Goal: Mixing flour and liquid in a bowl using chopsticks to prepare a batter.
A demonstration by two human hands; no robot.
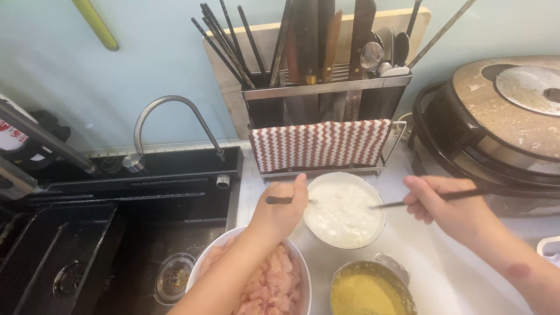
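My left hand (pixel 279 211) grips a dark chopstick (pixel 280 200), its tip reaching into a white bowl of white flour or batter (pixel 344 213). My right hand (pixel 446 209) holds a second dark chopstick (pixel 461 195) whose tip also rests in that white bowl from the right. Under my left forearm sits a white bowl of raw pink meat pieces (pixel 274 286). Beside it, near the front edge, is a metal bowl of yellow crumbs (pixel 367 291).
A black sink (pixel 116 233) with a curved tap (pixel 166 116) lies to the left. Behind the bowls stands a metal utensil rack (pixel 324 87) with knives, chopsticks and a striped cloth (pixel 321 144). A dark cooker with a round lid (pixel 501 116) sits at the right.
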